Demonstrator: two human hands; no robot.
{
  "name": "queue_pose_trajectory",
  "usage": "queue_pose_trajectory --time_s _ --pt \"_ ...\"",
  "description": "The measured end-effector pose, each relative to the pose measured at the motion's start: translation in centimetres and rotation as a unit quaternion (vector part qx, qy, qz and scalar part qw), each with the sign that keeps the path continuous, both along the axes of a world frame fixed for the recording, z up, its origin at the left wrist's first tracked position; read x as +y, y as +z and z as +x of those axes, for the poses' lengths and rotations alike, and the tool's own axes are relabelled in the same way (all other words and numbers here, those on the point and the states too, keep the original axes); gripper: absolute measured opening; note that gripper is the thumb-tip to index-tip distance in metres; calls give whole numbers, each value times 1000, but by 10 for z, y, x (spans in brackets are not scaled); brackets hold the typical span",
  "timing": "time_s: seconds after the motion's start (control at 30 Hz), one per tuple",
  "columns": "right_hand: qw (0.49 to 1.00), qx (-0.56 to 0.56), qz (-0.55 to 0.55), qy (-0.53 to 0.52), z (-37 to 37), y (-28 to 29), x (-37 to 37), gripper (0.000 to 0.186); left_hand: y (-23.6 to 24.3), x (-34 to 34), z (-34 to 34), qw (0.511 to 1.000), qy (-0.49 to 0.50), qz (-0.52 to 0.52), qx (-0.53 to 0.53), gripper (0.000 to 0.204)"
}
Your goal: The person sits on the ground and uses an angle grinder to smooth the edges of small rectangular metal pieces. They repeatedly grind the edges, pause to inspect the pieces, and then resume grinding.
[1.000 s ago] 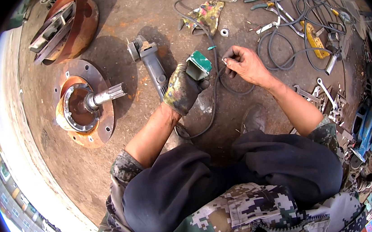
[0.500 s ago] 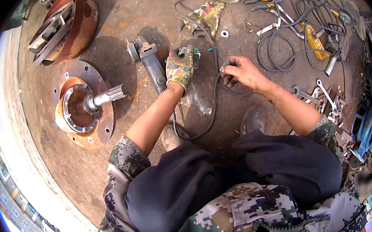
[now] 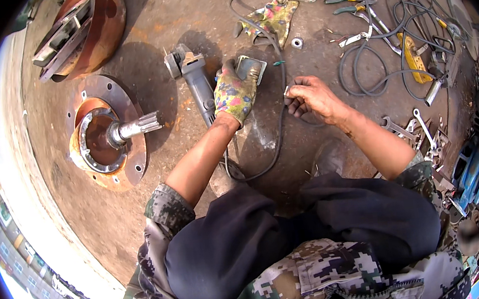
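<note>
My left hand (image 3: 234,97), in a flowered work glove, is closed around a small flat rectangular piece with a green edge (image 3: 254,66). It looks like a little cover or case; its kind I cannot make out. Bare and off to the right, my right hand (image 3: 317,99) pinches a tiny pale object (image 3: 286,90) between thumb and forefinger, too small to name. Just left of the gloved hand lies an angle grinder (image 3: 194,75), its body partly behind that hand. The grinder's grey cord (image 3: 283,95) runs between my two hands.
A rusty flange with a splined shaft (image 3: 138,126) sits at left, below a rusty drum (image 3: 104,32). Ahead lie the other flowered glove (image 3: 278,17) and a nut (image 3: 297,43). Pliers (image 3: 347,9), a yellow power strip (image 3: 414,58) and wrenches (image 3: 422,124) are at right.
My left hand has turned the green-edged piece, so its flat face now shows more. My right hand keeps its pinch and has barely moved. The view has shifted slightly.
</note>
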State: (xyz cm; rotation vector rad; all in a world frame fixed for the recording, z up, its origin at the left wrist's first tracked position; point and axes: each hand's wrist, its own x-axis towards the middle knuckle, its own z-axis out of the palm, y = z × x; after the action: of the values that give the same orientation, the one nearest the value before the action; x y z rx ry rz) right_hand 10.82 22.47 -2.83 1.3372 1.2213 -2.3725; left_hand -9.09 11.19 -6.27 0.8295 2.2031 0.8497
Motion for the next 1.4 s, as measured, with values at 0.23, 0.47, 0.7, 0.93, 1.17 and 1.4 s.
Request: queue_pose_trajectory --time_s 0.23,0.47,0.7,0.93,1.17,1.4 --pt "999 29 -23 38 -24 -1 -17 19 34 -50 23 992 -41 114 -38 37" --pt "993 49 -50 90 -51 0 -42 20 33 -85 17 965 -92 221 -104 14" --pt "823 139 500 231 -71 0 -52 22 27 -134 20 942 116 179 -261 6" --pt "650 71 703 280 -77 -24 -6 35 6 -153 -17 933 281 101 -202 14" --pt "698 69 679 216 -97 -2 -10 39 -23 -171 -16 983 170 -56 -42 19" --pt "819 26 516 251 -144 -71 -67 129 -27 -171 -11 990 63 -123 37 23"
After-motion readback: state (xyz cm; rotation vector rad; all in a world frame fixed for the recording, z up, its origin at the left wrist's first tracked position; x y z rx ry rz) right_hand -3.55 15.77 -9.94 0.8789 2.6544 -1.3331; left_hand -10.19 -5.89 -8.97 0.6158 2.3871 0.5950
